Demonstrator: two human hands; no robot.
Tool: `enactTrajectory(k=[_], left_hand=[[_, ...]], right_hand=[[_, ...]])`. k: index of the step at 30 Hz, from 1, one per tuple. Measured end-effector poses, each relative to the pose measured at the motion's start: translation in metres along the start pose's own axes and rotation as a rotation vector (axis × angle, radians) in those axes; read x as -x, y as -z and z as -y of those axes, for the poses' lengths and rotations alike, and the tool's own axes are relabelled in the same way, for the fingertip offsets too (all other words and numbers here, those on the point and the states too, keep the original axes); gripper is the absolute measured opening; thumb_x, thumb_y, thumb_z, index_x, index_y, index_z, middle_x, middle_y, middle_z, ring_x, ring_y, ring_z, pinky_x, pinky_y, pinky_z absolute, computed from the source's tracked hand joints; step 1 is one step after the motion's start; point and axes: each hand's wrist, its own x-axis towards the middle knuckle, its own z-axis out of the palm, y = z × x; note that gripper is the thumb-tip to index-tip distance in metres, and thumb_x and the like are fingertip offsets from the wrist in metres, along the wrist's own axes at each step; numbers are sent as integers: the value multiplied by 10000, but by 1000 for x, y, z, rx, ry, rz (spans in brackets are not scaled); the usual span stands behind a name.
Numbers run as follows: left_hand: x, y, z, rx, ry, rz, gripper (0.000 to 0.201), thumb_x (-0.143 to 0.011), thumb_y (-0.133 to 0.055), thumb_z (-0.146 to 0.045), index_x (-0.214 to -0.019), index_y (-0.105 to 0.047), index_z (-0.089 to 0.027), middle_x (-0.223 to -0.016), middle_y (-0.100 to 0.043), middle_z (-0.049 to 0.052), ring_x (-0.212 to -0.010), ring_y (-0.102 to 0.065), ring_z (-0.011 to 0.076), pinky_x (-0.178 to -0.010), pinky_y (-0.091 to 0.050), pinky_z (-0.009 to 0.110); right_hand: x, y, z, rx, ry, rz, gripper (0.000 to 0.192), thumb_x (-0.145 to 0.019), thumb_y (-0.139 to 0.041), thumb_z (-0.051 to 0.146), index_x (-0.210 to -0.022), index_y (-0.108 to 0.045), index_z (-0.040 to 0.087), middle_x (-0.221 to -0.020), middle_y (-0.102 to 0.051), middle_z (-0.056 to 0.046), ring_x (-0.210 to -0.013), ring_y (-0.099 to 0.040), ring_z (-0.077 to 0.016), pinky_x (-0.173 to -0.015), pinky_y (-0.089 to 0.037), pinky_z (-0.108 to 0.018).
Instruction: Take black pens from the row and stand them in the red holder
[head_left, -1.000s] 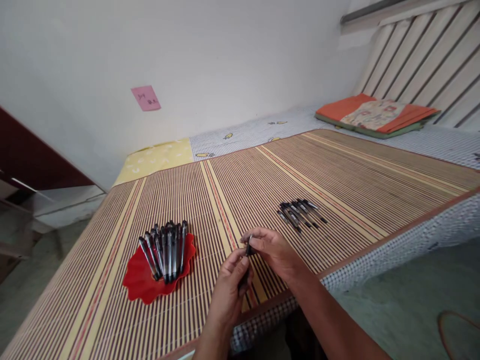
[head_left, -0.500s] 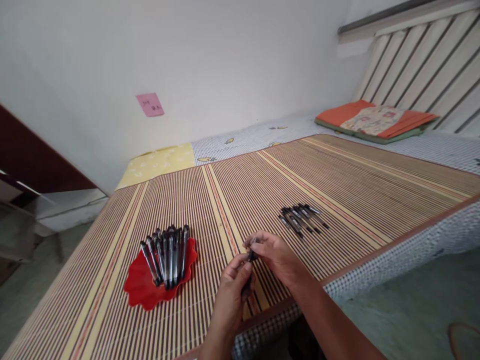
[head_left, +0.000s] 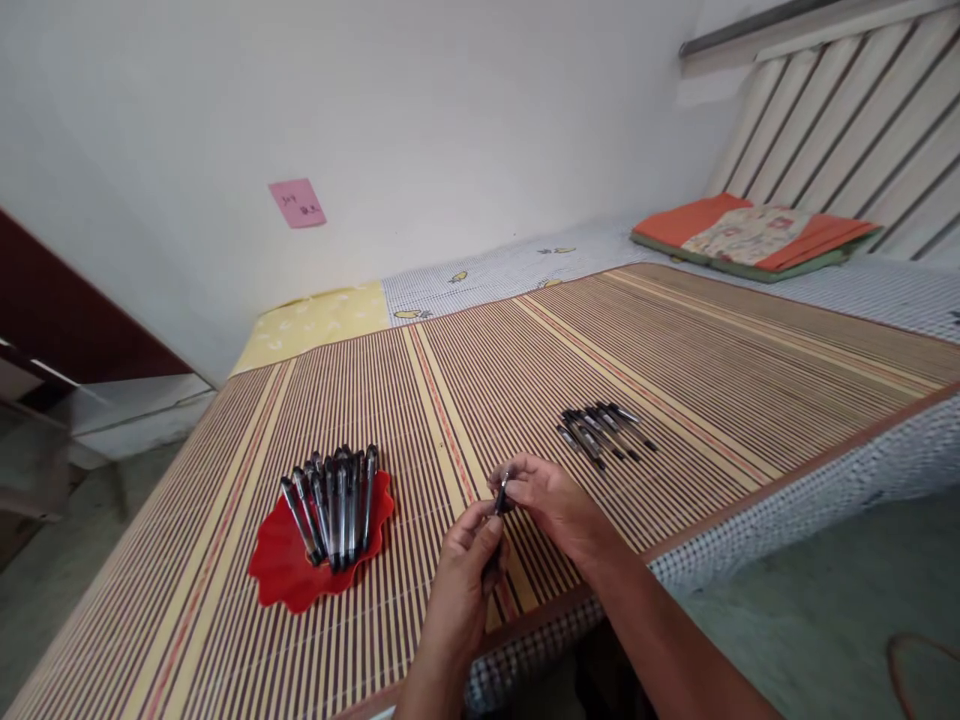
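Both hands meet over the near edge of a striped bamboo mat (head_left: 525, 350). My left hand (head_left: 465, 580) grips the lower body of a dark pen (head_left: 498, 500), and my right hand (head_left: 551, 505) pinches its upper end, where a small silver clip shows. Most of the pen is hidden by my fingers. To the left, a red scalloped dish (head_left: 285, 580) holds several dark pens (head_left: 334, 500) fanned upright. To the right, several more dark pens (head_left: 600, 430) lie in a row on the mat.
The mat lies on a bed with a checked sheet (head_left: 825, 490) along its near edge. A folded orange cloth (head_left: 750, 232) lies at the far right by slatted boards. A pink note (head_left: 297, 203) sticks on the white wall. Green floor (head_left: 810, 620) is at the lower right.
My hands stay together on the pen with only small finger shifts. The view wobbles slightly up and down. The dish and the row of pens have not moved.
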Motion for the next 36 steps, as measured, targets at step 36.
enactTrajectory(k=[36], left_hand=[[-2,-2,14,-534,-445,-238,280,-840,-688,-366,-1066,-760,-217,-1047,-767,73,-988,-686,242,-904,-517,348]], right_hand=[[1,-12,1,167,38,-32,141,-863,-687,320,-929,-718,200,-854,-702,-9,-856,-636,-158,-859,-471,-294]])
